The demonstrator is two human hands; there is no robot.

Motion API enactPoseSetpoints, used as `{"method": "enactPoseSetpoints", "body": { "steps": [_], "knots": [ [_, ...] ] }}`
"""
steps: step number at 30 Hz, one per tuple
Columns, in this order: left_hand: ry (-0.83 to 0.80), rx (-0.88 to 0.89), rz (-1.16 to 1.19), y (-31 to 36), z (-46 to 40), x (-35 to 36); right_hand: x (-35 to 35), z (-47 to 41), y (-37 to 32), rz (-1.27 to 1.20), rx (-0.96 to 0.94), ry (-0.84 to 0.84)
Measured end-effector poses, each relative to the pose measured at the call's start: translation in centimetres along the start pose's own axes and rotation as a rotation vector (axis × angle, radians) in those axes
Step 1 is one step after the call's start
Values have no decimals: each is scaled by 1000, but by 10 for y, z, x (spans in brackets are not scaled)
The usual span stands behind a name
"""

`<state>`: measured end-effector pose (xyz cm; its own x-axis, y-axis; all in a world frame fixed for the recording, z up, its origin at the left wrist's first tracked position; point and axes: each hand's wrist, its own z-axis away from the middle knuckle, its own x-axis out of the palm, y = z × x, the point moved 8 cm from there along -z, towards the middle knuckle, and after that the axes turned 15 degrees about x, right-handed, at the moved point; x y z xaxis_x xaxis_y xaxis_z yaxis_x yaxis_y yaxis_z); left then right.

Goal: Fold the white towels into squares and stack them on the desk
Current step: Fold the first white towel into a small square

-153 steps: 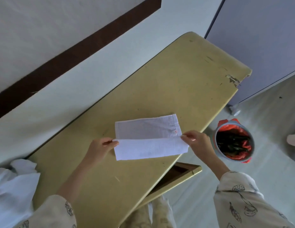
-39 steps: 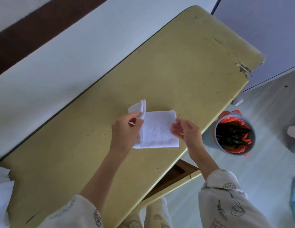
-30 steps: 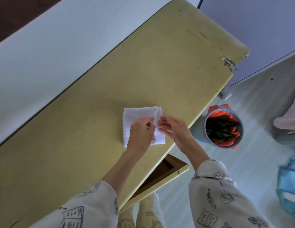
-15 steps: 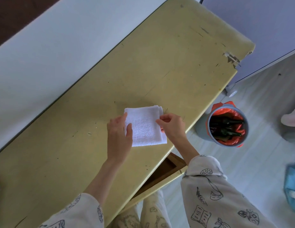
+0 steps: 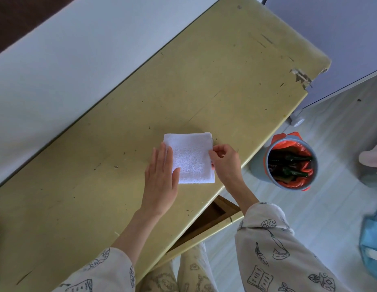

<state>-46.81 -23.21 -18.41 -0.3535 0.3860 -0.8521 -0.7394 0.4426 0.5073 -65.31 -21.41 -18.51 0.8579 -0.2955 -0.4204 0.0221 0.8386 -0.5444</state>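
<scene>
— Towel?

— Lying flat on the yellow desk (image 5: 204, 81), near the near edge: one white towel (image 5: 191, 159), folded into a rough square, layered edges showing along its far side.

— Left hand?

— Left hand (image 5: 160, 178) spread flat, fingers straight and together, palm down. Covering the towel's left edge, fingertips (image 5: 162, 147) reaching almost to its far-left corner, thumb resting on the cloth. Gripping nothing, only pressing.

— Right hand?

— Right hand (image 5: 225, 161) at the towel's right edge, fingers curled, thumb and forefinger pinching the edge about halfway along. Wrist crossing the desk's near edge.

— Anything else on the desk?

— Scratches and dark marks across the top; a chipped patch (image 5: 301, 77) at the far-right corner. A drawer (image 5: 208, 222) standing partly open below the near edge, dark inside.

— Beyond the desk?

— Pale wall (image 5: 78, 49) along the far-left side. On the floor to the right, a grey bin (image 5: 290, 163) lined with an orange bag, dark green bottles inside, well apart from the towel. Something blue (image 5: 372, 241) at the right border, blurred, cannot tell what. Something pale pink (image 5: 372, 157) beside the bin at the right border, likewise unclear.

— Sleeves?

— Cream fabric with dark line drawings on both arms (image 5: 273, 249); the same print on the trousers seen below the desk edge.
</scene>
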Motion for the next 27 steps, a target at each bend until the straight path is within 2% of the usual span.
{"method": "enactPoseSetpoints", "body": {
  "steps": [17,27],
  "knots": [
    [-66,58,-167,-3,-3,9,-3,-2,0,59,-19,70],
    [-15,185,-24,4,6,9,-6,-2,6,18,0,60]
  ]
}}
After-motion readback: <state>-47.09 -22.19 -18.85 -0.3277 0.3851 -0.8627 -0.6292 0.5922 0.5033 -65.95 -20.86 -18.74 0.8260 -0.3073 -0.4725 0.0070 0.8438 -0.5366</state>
